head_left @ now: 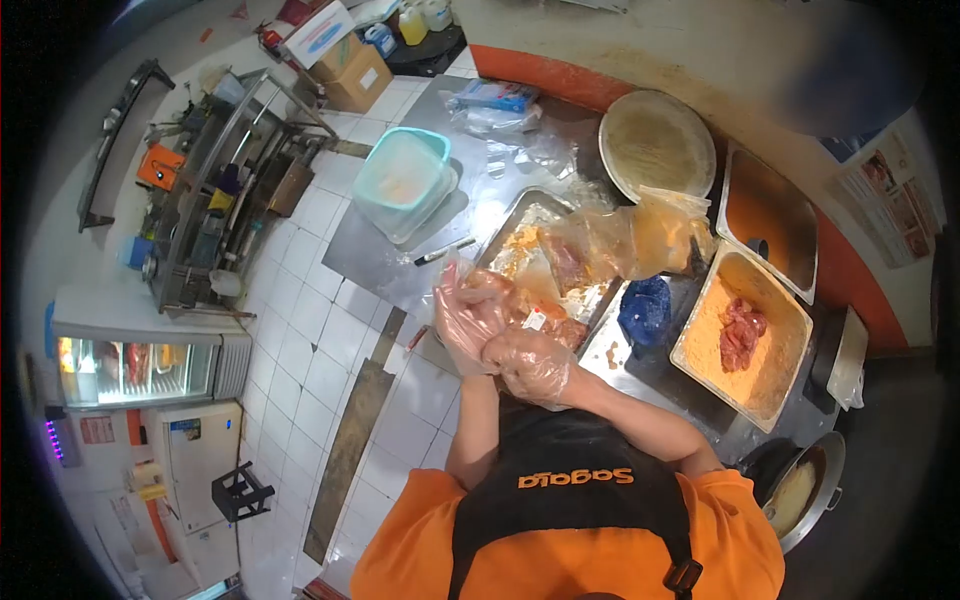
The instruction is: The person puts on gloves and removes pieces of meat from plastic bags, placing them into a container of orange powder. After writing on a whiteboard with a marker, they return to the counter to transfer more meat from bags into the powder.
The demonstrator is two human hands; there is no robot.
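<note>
Head view, looking down at a steel counter [400, 255]. The person's left hand [468, 315], in a loose clear glove, is held wide with its fingers pointing to the far side. The right hand [530, 365], gloved alike, is curled closed against the heel of the left. Both hover over the near end of a metal tray [515, 215], touching or just above a packet of red meat [560, 330] that bears a small white tag [535, 319].

Far of the hands, a slack bag of marinated pieces [625, 240] lies across the tray. To the right are a blue cloth [645, 310] and a pan of orange crumb [715, 385] with raw meat on top. To the left are a marker pen [445, 252] and a lidded tub [405, 180].

Handling note (a judgement): the wet, slippery packet is best kept low over the tray, so that drips land on metal. The grip should come from the fingertips, since baggy gloves slide. The gloved hands should stay off the pen and the tub.

Not resolved:
- Whether the right hand pinches the packet, the left glove's cuff, or nothing; glove film and glare hide this.
- The tag's print, which is too small to read.
- The tray's near corner, which is covered by the hands.
- The pot [800, 490] at near right, partly hidden by the shoulder.
</note>
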